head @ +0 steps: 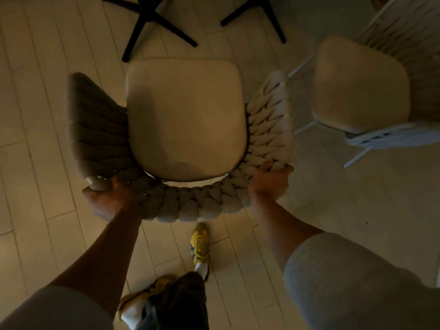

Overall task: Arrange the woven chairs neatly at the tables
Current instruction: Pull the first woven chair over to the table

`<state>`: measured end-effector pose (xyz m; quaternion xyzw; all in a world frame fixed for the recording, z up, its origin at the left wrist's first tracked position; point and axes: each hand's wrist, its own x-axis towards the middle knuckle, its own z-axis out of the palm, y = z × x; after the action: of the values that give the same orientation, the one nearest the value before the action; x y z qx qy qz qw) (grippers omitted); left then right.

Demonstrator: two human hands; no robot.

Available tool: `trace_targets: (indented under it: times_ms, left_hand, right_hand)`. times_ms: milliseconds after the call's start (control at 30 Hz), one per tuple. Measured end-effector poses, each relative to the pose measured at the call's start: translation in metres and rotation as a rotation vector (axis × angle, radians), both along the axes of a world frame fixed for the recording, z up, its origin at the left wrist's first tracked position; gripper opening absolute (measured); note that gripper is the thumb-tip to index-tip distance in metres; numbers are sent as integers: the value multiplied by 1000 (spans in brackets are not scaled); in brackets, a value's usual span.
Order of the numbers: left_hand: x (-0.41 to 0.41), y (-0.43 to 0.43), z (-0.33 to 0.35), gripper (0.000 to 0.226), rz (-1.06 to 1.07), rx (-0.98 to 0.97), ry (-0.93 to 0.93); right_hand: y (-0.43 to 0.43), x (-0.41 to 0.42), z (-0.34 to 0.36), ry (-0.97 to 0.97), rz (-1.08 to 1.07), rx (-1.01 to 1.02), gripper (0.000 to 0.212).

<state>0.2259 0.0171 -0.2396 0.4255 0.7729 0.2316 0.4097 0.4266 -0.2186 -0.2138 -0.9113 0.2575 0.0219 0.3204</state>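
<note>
A beige woven chair with a cream seat cushion fills the middle of the head view, its thick braided backrest curving toward me. My left hand grips the backrest's rear left corner. At the rear right corner my right hand grips the braid, fingers curled over its top edge. A second woven chair with a similar cushion and thin white legs stands to the right. Black table legs spread on the floor just beyond the held chair's front edge.
Pale plank flooring runs all around. A second black table base stands at the top centre right. My feet in yellow shoes are directly behind the chair. Open floor lies to the left and at lower right.
</note>
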Motion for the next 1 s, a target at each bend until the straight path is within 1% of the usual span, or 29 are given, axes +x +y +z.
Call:
trace_targets:
  times_ms: [33, 67, 133, 367, 500, 567, 633, 700, 733, 800, 833, 867, 933, 967, 1000]
  left_hand:
    - [6, -6, 9, 37, 7, 7, -3]
    - [12, -13, 16, 31, 28, 20, -19]
    - [17, -25, 24, 29, 55, 56, -6]
    - [26, -69, 21, 37, 45, 50, 22]
    - [28, -80, 14, 43, 54, 62, 19]
    - [26, -81, 14, 44, 39, 65, 14]
    - [27, -82, 15, 44, 34, 80, 18]
    - [28, -82, 13, 46, 41, 104, 26]
    - [27, -81, 11, 46, 40, 110, 35]
    - [27, -81, 9, 48, 35, 117, 35]
    - [26, -82, 8, 49, 34, 119, 37]
    - [27, -82, 7, 50, 37, 127, 40]
    - [27, -83, 8, 52, 35, 139, 74]
    - [28, -84, 9, 53, 31, 159, 101]
    - [29, -84, 12, 55, 12, 192, 140]
  right_hand:
    - [-1, 5, -1, 0, 11, 5, 45]
    - [-3, 9, -1, 3, 21, 9, 45]
    - [-9, 18, -3, 3, 46, 13, 45]
    - [-41, 52, -5, -32, 151, -2, 43]
    - [-49, 62, -5, -36, 163, 14, 41]
    - [-49, 60, -5, -40, 159, 71, 44]
    - [-52, 58, -5, -68, 209, 136, 53]
    - [-61, 56, -4, -114, 320, 158, 67]
    - [-66, 53, -2, -139, 404, 128, 73]
    - [-78, 45, 5, -202, 590, -14, 78]
    - [-85, 39, 9, -259, 698, -94, 75]
    - [-90, 35, 13, -334, 821, -165, 65]
    - [-94, 27, 15, -430, 1102, -257, 34]
    - [-95, 23, 14, -438, 1248, -276, 25]
    - [-93, 19, 12, -415, 1375, -282, 28]
